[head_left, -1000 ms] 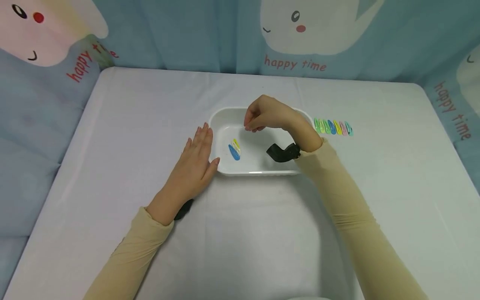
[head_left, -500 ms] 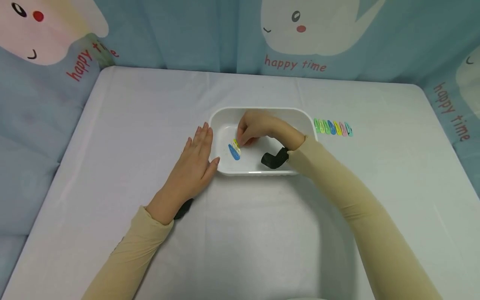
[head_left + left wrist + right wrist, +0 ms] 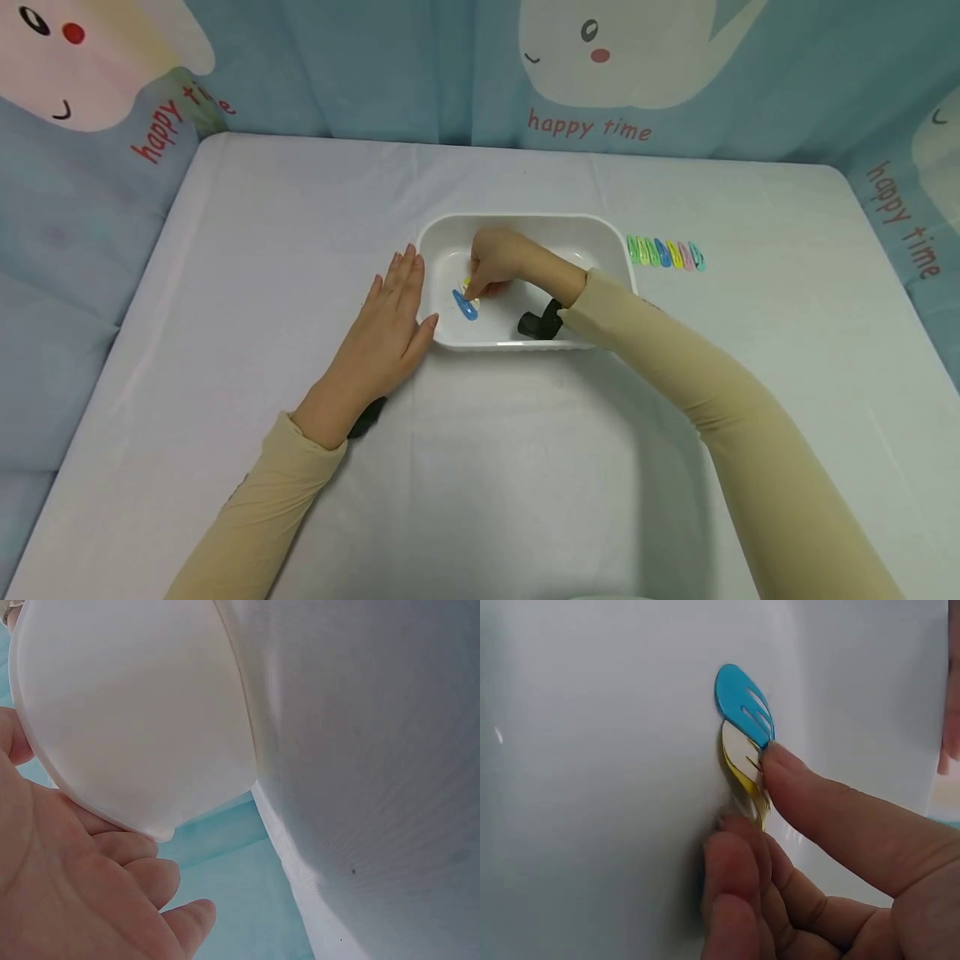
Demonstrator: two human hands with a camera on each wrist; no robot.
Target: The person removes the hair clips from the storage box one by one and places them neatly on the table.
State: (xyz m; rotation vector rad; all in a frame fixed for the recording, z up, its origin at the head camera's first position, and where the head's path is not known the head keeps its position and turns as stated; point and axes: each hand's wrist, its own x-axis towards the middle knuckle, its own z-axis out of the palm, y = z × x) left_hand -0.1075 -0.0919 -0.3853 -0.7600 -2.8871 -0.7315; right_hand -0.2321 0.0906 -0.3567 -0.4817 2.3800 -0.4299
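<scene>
In the head view a white tray (image 3: 525, 343) holds a blue snap hair clip (image 3: 466, 306) near its left end. My right hand (image 3: 498, 262) reaches into the tray and pinches a yellow hair clip with a whitish face (image 3: 740, 754) between thumb and fingers. In the right wrist view that clip is tilted, its end against the blue clip, and my thumb tip (image 3: 784, 759) lies right by both. My left hand (image 3: 386, 325) rests along the tray's left rim with its fingers straight; the left wrist view has the fingers against the tray's outer wall (image 3: 135, 712).
Several colourful hair clips (image 3: 666, 252) lie in a neat row on the white tablecloth (image 3: 750, 350) just right of the tray. A blue curtain (image 3: 360, 75) with cartoon prints hangs behind the table. A white rounded edge (image 3: 611, 597) shows at the bottom.
My right hand has come down and left to the clips in the tray and now pinches the yellow one. The blue clip has shifted slightly left. My left hand has stayed put.
</scene>
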